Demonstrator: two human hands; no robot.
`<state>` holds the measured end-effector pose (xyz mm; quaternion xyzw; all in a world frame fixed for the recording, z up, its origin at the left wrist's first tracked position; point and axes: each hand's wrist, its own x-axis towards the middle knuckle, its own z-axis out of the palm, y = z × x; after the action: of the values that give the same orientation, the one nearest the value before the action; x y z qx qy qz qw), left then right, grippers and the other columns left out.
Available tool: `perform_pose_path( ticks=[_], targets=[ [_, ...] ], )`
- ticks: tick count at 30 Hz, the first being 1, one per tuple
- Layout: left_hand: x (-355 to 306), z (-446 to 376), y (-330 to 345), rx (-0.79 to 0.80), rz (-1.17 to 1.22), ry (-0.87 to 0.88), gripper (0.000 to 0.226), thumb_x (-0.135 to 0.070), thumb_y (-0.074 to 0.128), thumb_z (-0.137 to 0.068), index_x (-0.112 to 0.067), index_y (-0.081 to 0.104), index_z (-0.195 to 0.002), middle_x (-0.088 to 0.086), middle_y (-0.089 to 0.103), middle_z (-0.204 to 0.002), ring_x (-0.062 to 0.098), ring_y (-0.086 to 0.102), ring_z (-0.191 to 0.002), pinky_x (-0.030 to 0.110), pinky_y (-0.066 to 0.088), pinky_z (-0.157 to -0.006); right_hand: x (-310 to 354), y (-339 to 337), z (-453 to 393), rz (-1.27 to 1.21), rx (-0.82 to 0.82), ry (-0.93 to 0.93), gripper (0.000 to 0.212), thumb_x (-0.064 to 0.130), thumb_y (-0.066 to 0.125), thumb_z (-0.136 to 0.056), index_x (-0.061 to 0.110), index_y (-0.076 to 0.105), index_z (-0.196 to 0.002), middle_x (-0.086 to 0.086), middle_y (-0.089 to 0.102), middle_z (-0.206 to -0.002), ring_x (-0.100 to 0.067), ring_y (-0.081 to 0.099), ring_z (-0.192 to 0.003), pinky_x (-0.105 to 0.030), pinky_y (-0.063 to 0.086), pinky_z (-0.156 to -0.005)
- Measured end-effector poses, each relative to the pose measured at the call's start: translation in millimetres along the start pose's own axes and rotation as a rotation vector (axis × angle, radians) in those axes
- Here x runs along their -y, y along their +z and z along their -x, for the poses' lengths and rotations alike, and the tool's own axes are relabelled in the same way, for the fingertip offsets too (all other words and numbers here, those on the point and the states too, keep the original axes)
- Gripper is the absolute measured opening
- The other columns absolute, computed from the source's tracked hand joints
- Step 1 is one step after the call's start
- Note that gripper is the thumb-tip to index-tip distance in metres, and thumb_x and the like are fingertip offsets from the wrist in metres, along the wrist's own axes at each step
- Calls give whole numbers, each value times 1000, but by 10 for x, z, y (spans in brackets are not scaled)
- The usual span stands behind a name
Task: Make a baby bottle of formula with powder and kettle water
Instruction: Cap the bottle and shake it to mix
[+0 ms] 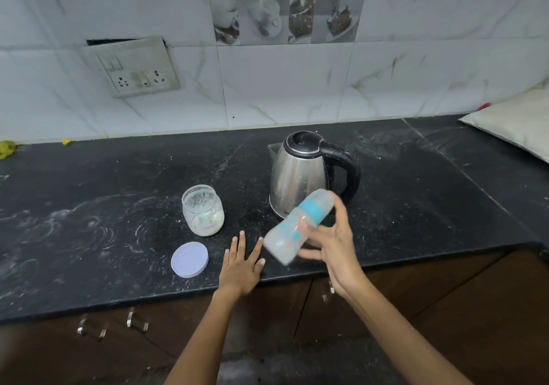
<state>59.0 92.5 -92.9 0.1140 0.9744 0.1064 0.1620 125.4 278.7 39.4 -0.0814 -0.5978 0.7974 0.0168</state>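
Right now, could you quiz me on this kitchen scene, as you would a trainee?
1. True or false: the jar of powder has its lid screwed on.
2. Which hand holds the baby bottle? A) left B) right C) both
3. Fill in: the left hand rests flat on the ____.

Key:
1. False. The lid lies on the counter in front of the jar.
2. B. The right hand grips it, tilted, in front of the kettle.
3. Counter.
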Motion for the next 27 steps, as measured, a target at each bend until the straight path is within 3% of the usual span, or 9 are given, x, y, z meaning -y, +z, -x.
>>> perform_pose_path(
  ticks=[3, 7, 10, 15, 18, 20, 23, 25, 27],
  targets=[
    [21, -10, 3, 16, -44, 13, 66, -38, 30, -102, -30, -14, -150, 12, -30, -156, 30, -23, -146, 45, -4, -119, -38, 23, 127, 146, 210, 69, 85, 13, 81, -75, 51, 37, -136, -11, 75, -107, -27, 73, -99, -46, 62, -69],
    [-8, 8, -15, 8, 10, 2, 55, -42, 22, -103, -31, -1, -152, 9, -26, -158, 28, -20, -147, 44, -4, -119, -19, -13, 75, -69, 4, 20, 85, 21, 76, -75, 46, 31, -142, -9, 73, -111, -29, 71, -102, -48, 60, -75],
    [-5, 19, -38, 4, 0, 9, 56, -41, 21, -103, -29, -2, -153, 9, -25, -158, 28, -19, -147, 44, -4, -120, 21, -24, 59, -42, 81, 76, 83, 21, 76, -74, 47, 33, -140, -7, 73, -113, -29, 71, -103, -50, 60, -78],
    [-7, 22, -28, -1, 9, 7, 56, -41, 21, -103, -30, -4, -152, 10, -24, -158, 29, -18, -147, 44, -3, -120, 80, -47, 98, -258, 141, 201, 55, 22, 71, -78, 13, 56, -130, -12, 71, -117, -25, 69, -108, -40, 60, -82],
    [-5, 10, -12, -8, -4, 9, 56, -43, 19, -103, -33, -8, -151, 10, -24, -158, 29, -19, -147, 45, -3, -119, 100, -11, 100, -331, 81, 259, 41, 27, 74, -72, 13, 69, -110, -6, 75, -100, -18, 73, -94, -39, 60, -78],
    [-9, 0, -1, -9, -4, 5, 56, -44, 19, -103, -34, -8, -151, 10, -24, -158, 29, -19, -147, 45, -3, -119, 119, 15, 119, -281, 26, 299, 44, 29, 74, -71, 12, 66, -111, -7, 76, -97, -19, 74, -91, -38, 61, -77],
    [1, -11, 7, -8, -2, -3, 56, -44, 19, -103, -34, -9, -151, 10, -24, -158, 29, -19, -147, 45, -3, -119, 112, 8, 161, -277, -45, 356, 39, 23, 68, -85, 6, 60, -119, -16, 73, -106, -26, 72, -93, -40, 60, -82],
    [4, -12, 17, -9, -11, 0, 56, -44, 19, -103, -34, -9, -151, 10, -24, -158, 29, -19, -147, 45, -3, -119, 104, -39, 191, -253, -62, 380, 37, 15, 60, -94, 5, 52, -129, -19, 67, -115, -29, 67, -102, -46, 55, -92],
    [4, -12, 20, -9, -13, 1, 56, -44, 18, -103, -34, -9, -151, 10, -25, -158, 29, -19, -147, 45, -3, -119, 111, -97, 204, -174, -31, 379, 40, 10, 55, -96, 9, 45, -135, -18, 64, -122, -30, 66, -108, -46, 54, -92]
  ],
)
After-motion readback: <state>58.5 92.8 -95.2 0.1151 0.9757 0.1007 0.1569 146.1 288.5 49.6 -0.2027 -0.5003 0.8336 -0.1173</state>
